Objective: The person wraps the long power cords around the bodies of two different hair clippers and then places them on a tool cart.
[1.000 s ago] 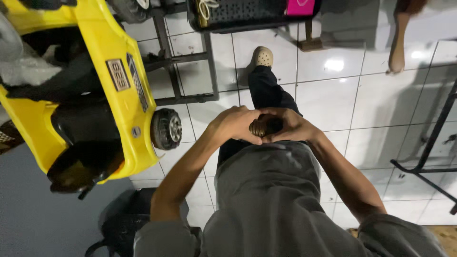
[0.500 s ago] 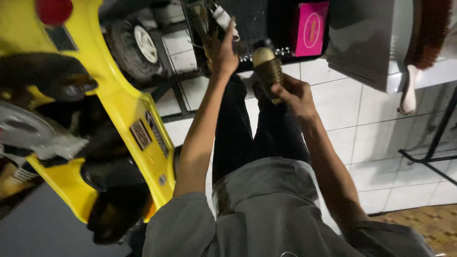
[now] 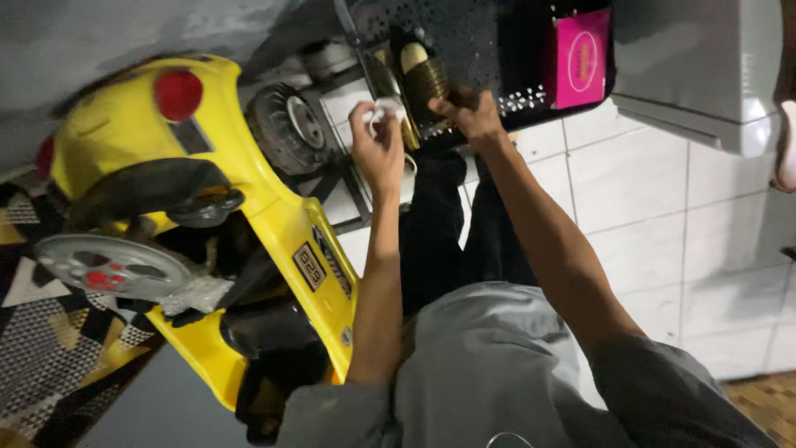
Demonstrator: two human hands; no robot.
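Observation:
My right hand (image 3: 471, 112) is stretched out to a black perforated shelf (image 3: 485, 41) and grips the heel end of a brown shoe with a pale insole (image 3: 423, 75), which rests on the shelf. Just to its left, my left hand (image 3: 377, 141) is closed around a small white crumpled thing (image 3: 386, 108), perhaps a cloth; what it is cannot be told. A second dark shoe (image 3: 383, 70) seems to lie beside the brown one, partly hidden. My black trousers and grey shirt fill the lower middle of the view.
A yellow ride-on toy car (image 3: 274, 216) with a black wheel (image 3: 286, 124) and grey steering wheel (image 3: 112, 265) stands close on the left. A pink box (image 3: 580, 58) sits on the shelf. A grey cabinet (image 3: 696, 66) is at right, above the white tiled floor (image 3: 663, 216).
Both hands rose from in front of my waist and reached forward to the shelf. The brown shoe went with my right hand and now rests on the shelf.

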